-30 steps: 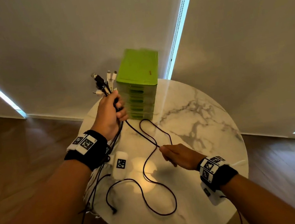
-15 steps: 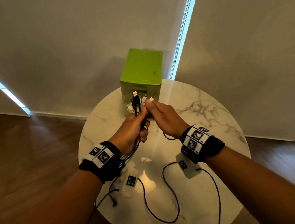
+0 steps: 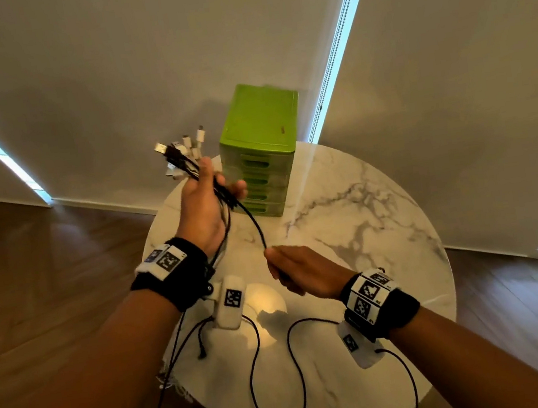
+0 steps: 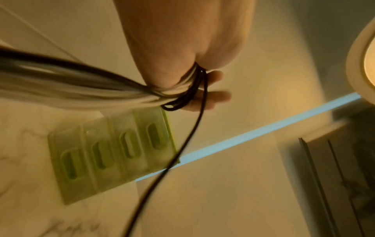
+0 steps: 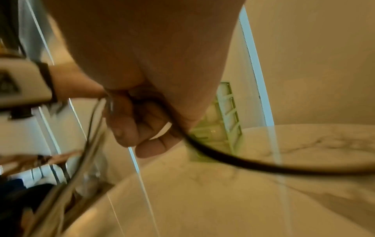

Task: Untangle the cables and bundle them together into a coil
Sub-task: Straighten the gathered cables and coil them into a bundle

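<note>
My left hand (image 3: 207, 202) is raised above the table's far left and grips a bundle of black and white cables (image 3: 185, 162), their plugs fanning out above the fist. The left wrist view shows the cables (image 4: 113, 93) bunched against the palm. One black cable (image 3: 254, 221) runs down from the bundle to my right hand (image 3: 295, 269), which is lower and nearer and has its fingers curled round it (image 5: 202, 152). The rest of that black cable (image 3: 294, 366) loops over the tabletop towards me. More strands (image 3: 174, 352) hang off the table's left edge.
The round white marble table (image 3: 367, 224) carries a green drawer unit (image 3: 261, 149) at its far side, just right of the raised bundle. Grey blinds close off the back. Wooden floor lies on both sides of the table.
The hands were together at the plug ends half a second ago. The left has since lifted the bundle up and left; the right has slid down and back along the black cable.
</note>
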### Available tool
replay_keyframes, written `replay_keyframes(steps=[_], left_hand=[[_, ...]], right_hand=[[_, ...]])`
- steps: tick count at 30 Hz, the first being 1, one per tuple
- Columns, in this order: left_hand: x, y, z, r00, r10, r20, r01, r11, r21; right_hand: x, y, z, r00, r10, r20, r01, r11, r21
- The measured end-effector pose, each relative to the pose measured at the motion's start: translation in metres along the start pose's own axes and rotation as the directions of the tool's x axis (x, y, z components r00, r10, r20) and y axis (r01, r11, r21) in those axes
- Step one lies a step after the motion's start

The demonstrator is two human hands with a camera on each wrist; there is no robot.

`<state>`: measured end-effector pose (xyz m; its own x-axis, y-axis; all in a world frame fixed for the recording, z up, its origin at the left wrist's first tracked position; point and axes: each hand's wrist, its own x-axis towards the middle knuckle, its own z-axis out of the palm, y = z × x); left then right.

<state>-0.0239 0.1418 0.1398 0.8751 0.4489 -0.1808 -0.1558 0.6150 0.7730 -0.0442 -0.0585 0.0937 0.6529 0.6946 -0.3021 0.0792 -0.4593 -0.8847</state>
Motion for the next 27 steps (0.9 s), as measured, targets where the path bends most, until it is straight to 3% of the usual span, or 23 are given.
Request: replay_keyframes(steps=[4,8,10,12,15,18,21,24,27], left_hand=[[0.016,0.025,-0.015,0.998,-0.03,0.047,0.028,0.999,0.032],[0.003,0.021,-0.013,0.944,-0.206,0.257,0.133,0.952,0.275],[-0.007,0.01,-0.008,0.916,-0.288,0.279,0.149,0.891,0.429],[-0.015,-0.004,-0.006,0.9,-0.353,0.255,0.171,0.824,0.54],[-0.023,-0.021,-0.004,0.893,-0.403,0.203,0.236,0.8,0.552],[-0.027,-0.028,0.003,0.9,-0.398,0.18,0.274,0.835,0.477],[-0.024,-0.029,0.007,0.939,-0.318,0.131,0.232,0.867,0.442],[-0.019,-0.028,0.007,0.976,-0.208,0.067,0.165,0.902,0.399],[-0.015,-0.027,0.007,0.994,-0.113,-0.004,0.103,0.893,0.437]], right_hand=[[-0.009,0.038,-0.008,0.987,0.162,0.003,-0.162,0.985,-0.055],[0.006,0.033,-0.034,0.959,0.177,-0.221,-0.233,0.937,-0.26],[0.019,0.017,-0.044,0.939,0.091,-0.331,-0.2,0.928,-0.313],[0.03,-0.004,-0.048,0.917,0.016,-0.399,-0.126,0.959,-0.253],[0.038,-0.034,-0.047,0.911,-0.036,-0.411,-0.008,0.994,-0.105],[0.036,-0.054,-0.037,0.939,-0.143,-0.312,0.106,0.985,-0.133],[0.031,-0.065,-0.028,0.944,-0.192,-0.27,0.168,0.98,-0.109],[0.027,-0.059,-0.023,0.966,-0.161,-0.204,0.16,0.987,-0.02],[0.024,-0.042,-0.019,0.983,-0.125,-0.132,0.118,0.991,-0.059]])
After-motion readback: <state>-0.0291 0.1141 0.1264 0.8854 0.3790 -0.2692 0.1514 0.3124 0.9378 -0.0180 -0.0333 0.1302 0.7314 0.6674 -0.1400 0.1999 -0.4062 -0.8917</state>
